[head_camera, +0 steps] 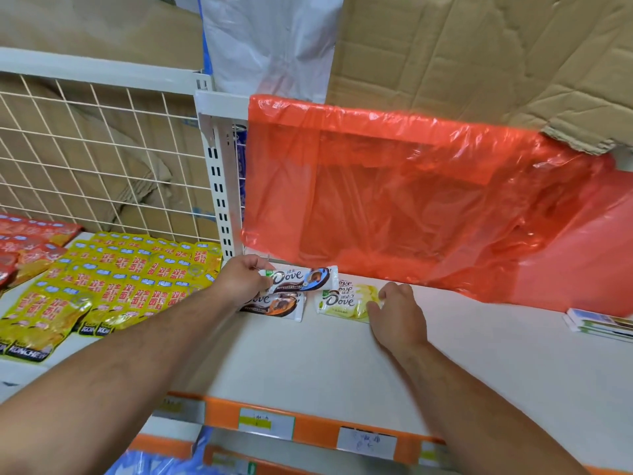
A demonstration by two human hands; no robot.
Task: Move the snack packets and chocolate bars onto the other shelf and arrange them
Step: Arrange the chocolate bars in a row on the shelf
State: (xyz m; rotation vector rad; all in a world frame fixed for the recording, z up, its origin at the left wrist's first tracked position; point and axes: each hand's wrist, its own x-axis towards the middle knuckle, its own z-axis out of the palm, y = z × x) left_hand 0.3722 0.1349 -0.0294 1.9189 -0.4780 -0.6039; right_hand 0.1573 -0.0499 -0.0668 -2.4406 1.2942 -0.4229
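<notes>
Flattened brown cardboard (479,63) fills the top of the view, with a pale plastic bag (270,39) hanging in front of it near the middle. Below it a translucent orange plastic sheet (411,207) drapes over the back of the right-hand bay, its lower edge reaching down to the white shelf (342,365). A white slotted upright (221,186) stands between this bay and the left one, which is backed by a wire mesh panel (102,149). On the left bay's board, yellow snack packets (113,286) lie in overlapping rows, with red snack packets (30,241) beside them at the far left. Both bare forearms reach in from below. The left hand (239,282) grips the left end of a brown Dove bar (305,277), held just above the back of the white shelf near the upright. A second brown Dove bar (279,305) lies flat directly beneath it. Just to its right lies a yellow Dove bar (342,303), with another Dove bar (346,285) partly hidden behind it. The right hand (399,317) has thumb and bent fingers at the yellow bar's right end; whether it pinches or merely touches cannot be told. A small stack of flat boxes (599,325) sits at the shelf's far right. Paper price labels (266,423) sit along the orange front rail (315,430).
</notes>
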